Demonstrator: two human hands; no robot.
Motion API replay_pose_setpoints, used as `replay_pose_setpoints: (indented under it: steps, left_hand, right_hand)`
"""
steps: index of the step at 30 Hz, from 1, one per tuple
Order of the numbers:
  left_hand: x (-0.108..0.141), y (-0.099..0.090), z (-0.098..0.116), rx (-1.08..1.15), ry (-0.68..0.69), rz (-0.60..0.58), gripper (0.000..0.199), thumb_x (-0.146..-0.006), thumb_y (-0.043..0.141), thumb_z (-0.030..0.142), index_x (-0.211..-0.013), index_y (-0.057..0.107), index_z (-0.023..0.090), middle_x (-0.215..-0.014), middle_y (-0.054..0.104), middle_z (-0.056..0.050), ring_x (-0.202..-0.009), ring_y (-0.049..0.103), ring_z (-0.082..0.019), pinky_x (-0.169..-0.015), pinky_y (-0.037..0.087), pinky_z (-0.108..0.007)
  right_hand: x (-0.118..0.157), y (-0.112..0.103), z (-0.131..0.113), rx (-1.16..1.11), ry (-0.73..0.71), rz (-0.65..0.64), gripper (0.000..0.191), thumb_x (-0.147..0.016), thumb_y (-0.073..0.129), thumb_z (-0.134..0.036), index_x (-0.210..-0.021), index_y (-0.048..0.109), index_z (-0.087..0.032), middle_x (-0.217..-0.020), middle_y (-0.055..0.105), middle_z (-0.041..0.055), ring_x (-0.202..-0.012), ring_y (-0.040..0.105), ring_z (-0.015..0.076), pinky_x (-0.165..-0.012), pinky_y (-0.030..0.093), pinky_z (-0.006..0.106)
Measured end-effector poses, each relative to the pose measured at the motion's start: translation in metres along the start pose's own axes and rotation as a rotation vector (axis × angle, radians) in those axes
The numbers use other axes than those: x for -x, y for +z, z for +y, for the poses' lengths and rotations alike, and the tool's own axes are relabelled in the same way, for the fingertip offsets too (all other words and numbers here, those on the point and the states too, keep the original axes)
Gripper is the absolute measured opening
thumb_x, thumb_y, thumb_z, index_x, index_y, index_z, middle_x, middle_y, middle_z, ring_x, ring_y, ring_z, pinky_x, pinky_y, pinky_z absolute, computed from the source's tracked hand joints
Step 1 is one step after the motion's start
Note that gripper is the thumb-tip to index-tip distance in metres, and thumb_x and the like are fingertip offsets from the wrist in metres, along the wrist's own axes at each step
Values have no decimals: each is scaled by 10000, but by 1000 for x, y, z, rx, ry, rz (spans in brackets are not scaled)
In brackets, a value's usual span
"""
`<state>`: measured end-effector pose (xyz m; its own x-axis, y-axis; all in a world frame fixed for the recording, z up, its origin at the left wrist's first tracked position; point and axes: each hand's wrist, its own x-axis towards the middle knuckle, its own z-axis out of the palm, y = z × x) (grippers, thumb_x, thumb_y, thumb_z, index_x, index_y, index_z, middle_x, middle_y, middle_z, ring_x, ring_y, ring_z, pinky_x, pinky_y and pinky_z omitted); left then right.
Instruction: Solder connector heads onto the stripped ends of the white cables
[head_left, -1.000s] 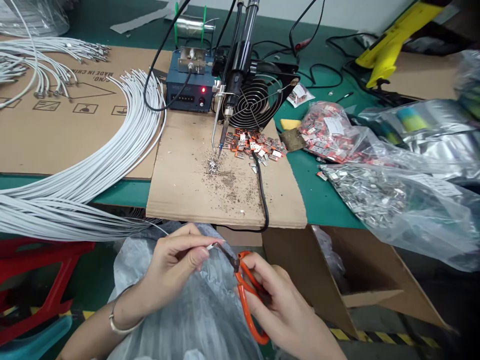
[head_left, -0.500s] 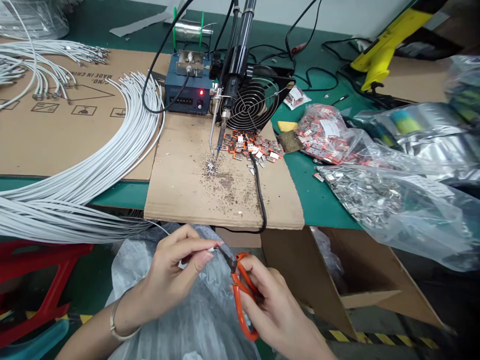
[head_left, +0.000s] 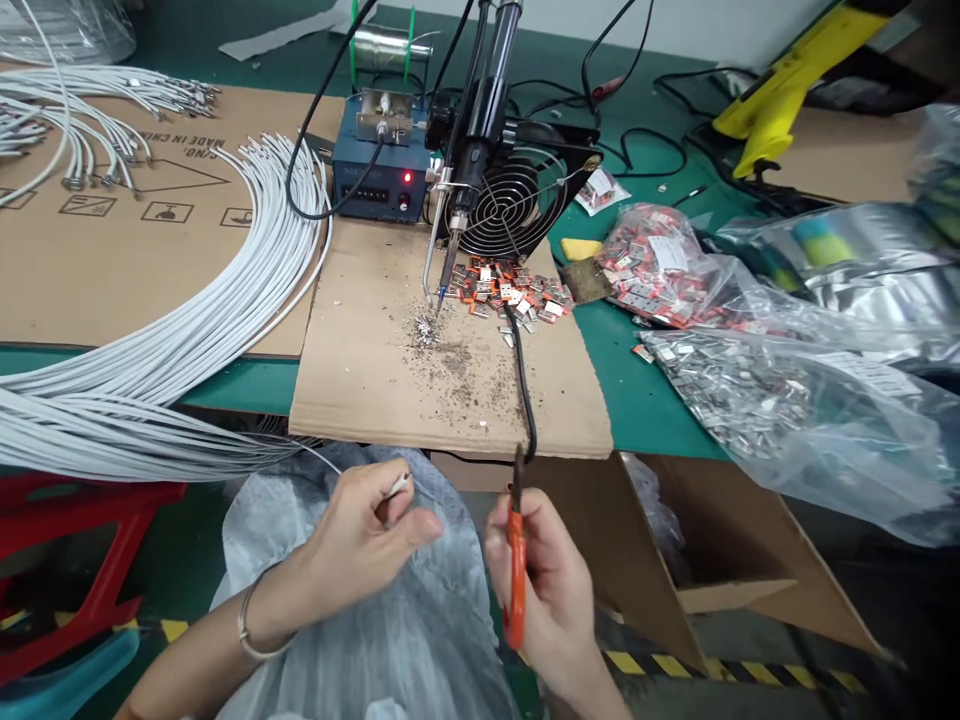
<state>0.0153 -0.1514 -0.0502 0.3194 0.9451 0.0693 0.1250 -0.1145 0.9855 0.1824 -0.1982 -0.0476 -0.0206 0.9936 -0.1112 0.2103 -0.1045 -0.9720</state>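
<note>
My left hand (head_left: pixel 364 540) is closed around the end of a white cable (head_left: pixel 397 486), whose tip shows at the curled index finger. Behind that wrist the cable runs back toward a thick bundle of white cables (head_left: pixel 217 310) at the left. In my right hand (head_left: pixel 551 585) is a pair of scissors (head_left: pixel 516 560) with orange handles, held upright. Their dark blades point up toward the table edge and look closed. The scissors stand apart from the cable.
A soldering iron (head_left: pixel 466 190) in a stand points down at a cardboard sheet (head_left: pixel 360 380). Behind it are a blue control box (head_left: pixel 375 165) and a fan (head_left: pixel 506 210). Orange connectors (head_left: pixel 517 290) lie in a pile. Bags of metal parts (head_left: pixel 735 390) are at right, above an open carton (head_left: pixel 720 540).
The scissors have moved right, away from the cable tip, and turned upright. My left fingers have curled in, with the thumb lifted off the tip.
</note>
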Motion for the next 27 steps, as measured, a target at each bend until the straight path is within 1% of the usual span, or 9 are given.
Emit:
replay_pose_setpoints:
  steps: [2, 4, 9, 11, 14, 16, 18, 22, 27]
  left_hand:
    - [1, -6, 4, 144, -84, -51, 360, -928, 375, 424, -664, 401, 180, -600, 357, 35, -534, 303, -97, -489, 252, -228]
    - [3, -9, 7, 216, -119, -56, 353, -953, 314, 398, -778, 513, 166, -690, 442, -2, -577, 357, -109, -526, 289, -232]
    - [5, -9, 7, 242, -104, -64, 298, -936, 390, 377, -960, 620, 190, -813, 494, -40, -642, 409, -123, -575, 343, -231]
    - [4, -9, 6, 275, -107, -39, 273, -932, 421, 341, -963, 649, 195, -789, 497, -34, -629, 419, -112, -576, 355, -227]
    - [2, -9, 6, 354, -128, 22, 227, -888, 522, 322, -922, 693, 178, -712, 503, -18, -558, 431, -88, -520, 359, -213]
    - [0, -9, 7, 390, -127, 68, 185, -842, 594, 301, -886, 718, 170, -658, 514, -10, -509, 433, -77, -468, 350, -199]
    - [-1, -9, 10, 377, -93, 115, 131, -805, 642, 248, -857, 739, 179, -615, 533, -8, -498, 446, -78, -445, 348, -188]
    - [-2, -8, 14, 269, 1, 167, 142, -774, 667, 165, -868, 760, 215, -608, 577, -19, -548, 488, -97, -492, 397, -194]
    - [-2, -8, 15, 167, 51, 161, 197, -770, 658, 129, -908, 758, 229, -602, 528, -7, -568, 493, -99, -509, 396, -196]
  right_hand:
    - [-2, -4, -2, -31, 54, -53, 243, -865, 479, -442, -850, 362, -230, -618, 322, -73, -469, 264, 78, -404, 250, 176]
    - [-3, -9, -5, -26, 98, -81, 270, -843, 496, -464, -845, 368, -226, -621, 305, -75, -483, 256, 79, -418, 251, 180]
    - [-2, -20, -14, 165, 128, -197, 145, -830, 505, -337, -819, 429, -214, -588, 340, -64, -506, 329, 97, -448, 303, 194]
    - [-3, -24, -15, 262, 89, -225, 109, -828, 503, -297, -800, 438, -214, -581, 382, -53, -521, 366, 105, -455, 323, 195]
    - [-4, -27, -17, 418, 9, -265, 59, -828, 488, -255, -792, 463, -215, -581, 437, -41, -535, 412, 112, -482, 358, 199]
    - [-3, -28, -19, 530, -42, -265, 28, -823, 481, -249, -820, 491, -223, -591, 473, -38, -543, 441, 118, -514, 388, 207]
    - [-3, -29, -22, 619, -86, -254, 67, -822, 469, -257, -872, 509, -239, -600, 500, -39, -554, 468, 128, -546, 414, 219]
    - [-2, -29, -26, 675, -122, -273, 140, -829, 431, -245, -941, 515, -256, -646, 561, -27, -592, 530, 146, -584, 447, 239]
    - [-1, -31, -24, 692, -116, -274, 170, -827, 443, -242, -977, 515, -274, -747, 632, -17, -665, 581, 157, -630, 473, 250]
